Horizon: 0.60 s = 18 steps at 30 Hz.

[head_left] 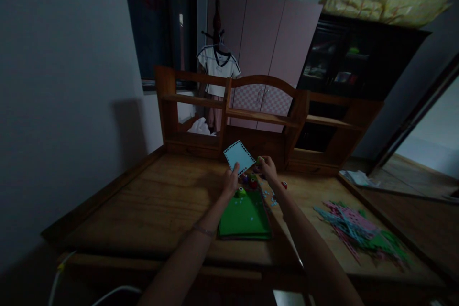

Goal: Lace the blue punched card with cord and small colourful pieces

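A light-blue square paper card with a row of small dark holes along its edges is held up above the table. My left hand grips its lower edge, thumb on top. My right hand is closed around a small green craft punch at the card's right corner; whether its jaws are on the paper is too small to tell. Below, a similar green punch sits on a stack of green sheets. A red punch and a purple one stand just behind the stack.
Small blue paper bits lie scattered right of the stack. Another red punch stands further right. A pile of pink, blue and green paper strips covers the table's right side. A wooden shelf unit rises along the back edge.
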Each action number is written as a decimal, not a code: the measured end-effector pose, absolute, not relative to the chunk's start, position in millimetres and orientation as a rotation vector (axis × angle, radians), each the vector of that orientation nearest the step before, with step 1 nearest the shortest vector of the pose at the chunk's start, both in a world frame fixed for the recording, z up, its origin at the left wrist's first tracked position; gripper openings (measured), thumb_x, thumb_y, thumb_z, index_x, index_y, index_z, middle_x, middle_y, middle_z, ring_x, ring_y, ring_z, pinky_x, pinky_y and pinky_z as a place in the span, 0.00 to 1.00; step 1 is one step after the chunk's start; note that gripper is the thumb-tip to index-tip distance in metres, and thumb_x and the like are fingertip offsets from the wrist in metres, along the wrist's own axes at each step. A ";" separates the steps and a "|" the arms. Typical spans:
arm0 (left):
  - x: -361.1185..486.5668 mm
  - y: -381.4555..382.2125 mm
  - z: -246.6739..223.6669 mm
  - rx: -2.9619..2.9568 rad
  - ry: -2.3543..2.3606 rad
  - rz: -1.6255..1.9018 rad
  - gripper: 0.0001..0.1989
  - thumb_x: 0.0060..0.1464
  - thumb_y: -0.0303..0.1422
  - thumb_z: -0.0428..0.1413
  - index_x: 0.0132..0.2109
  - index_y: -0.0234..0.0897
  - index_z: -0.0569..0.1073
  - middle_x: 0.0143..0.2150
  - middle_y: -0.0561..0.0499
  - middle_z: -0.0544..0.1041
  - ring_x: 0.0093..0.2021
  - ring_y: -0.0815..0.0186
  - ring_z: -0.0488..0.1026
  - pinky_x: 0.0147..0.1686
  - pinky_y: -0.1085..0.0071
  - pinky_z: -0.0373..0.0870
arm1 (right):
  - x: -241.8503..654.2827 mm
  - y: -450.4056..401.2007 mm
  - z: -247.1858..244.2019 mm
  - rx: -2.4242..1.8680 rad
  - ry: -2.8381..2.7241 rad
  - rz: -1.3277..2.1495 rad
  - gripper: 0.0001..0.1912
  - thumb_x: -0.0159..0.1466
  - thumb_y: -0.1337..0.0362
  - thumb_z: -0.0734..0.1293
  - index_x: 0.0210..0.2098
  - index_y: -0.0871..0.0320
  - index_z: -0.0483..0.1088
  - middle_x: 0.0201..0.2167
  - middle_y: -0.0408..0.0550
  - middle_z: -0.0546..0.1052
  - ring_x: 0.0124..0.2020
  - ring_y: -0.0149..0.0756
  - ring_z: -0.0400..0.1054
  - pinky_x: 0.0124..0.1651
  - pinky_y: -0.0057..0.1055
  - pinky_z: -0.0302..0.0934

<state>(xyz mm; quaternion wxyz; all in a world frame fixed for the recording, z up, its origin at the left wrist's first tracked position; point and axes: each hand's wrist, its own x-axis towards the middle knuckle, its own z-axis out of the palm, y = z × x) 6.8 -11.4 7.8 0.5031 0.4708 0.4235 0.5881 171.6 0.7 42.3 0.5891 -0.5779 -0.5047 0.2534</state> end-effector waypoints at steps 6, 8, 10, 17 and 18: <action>8.8 -12.4 8.1 1.136 1.022 1.446 0.31 0.49 0.58 0.49 0.30 0.30 0.76 0.25 0.43 0.77 0.24 0.62 0.73 0.25 0.70 0.66 | 160.8 3.6 36.0 -1.384 -1.207 0.583 0.16 0.55 0.49 0.63 0.36 0.54 0.68 0.29 0.44 0.75 0.30 0.37 0.72 0.28 0.31 0.67; 8.3 -11.4 7.4 1.141 0.999 1.433 0.32 0.49 0.58 0.48 0.29 0.30 0.76 0.25 0.42 0.77 0.24 0.62 0.73 0.26 0.70 0.66 | 163.3 4.3 38.4 -1.370 -1.178 0.575 0.18 0.56 0.48 0.62 0.38 0.54 0.67 0.32 0.46 0.75 0.32 0.38 0.72 0.29 0.31 0.67; 7.6 -10.7 7.2 1.165 1.015 1.444 0.31 0.50 0.57 0.48 0.30 0.30 0.76 0.26 0.42 0.78 0.25 0.62 0.73 0.27 0.70 0.66 | 172.9 5.7 45.2 -1.333 -1.128 0.560 0.21 0.56 0.47 0.62 0.42 0.54 0.65 0.36 0.47 0.75 0.32 0.37 0.72 0.28 0.31 0.67; 6.7 -10.5 9.7 1.199 1.110 1.461 0.30 0.50 0.56 0.49 0.27 0.30 0.76 0.24 0.44 0.77 0.24 0.63 0.71 0.27 0.71 0.63 | 255.4 -2.4 67.8 -1.684 -1.465 0.057 0.16 0.51 0.54 0.69 0.33 0.57 0.69 0.30 0.48 0.75 0.33 0.38 0.70 0.32 0.29 0.60; 6.5 -10.7 10.2 1.192 1.113 1.467 0.30 0.50 0.56 0.49 0.27 0.30 0.75 0.24 0.44 0.77 0.24 0.63 0.71 0.27 0.71 0.63 | 264.8 -6.3 65.6 -1.769 -1.538 0.008 0.13 0.50 0.56 0.70 0.31 0.57 0.70 0.29 0.48 0.75 0.33 0.38 0.70 0.32 0.29 0.59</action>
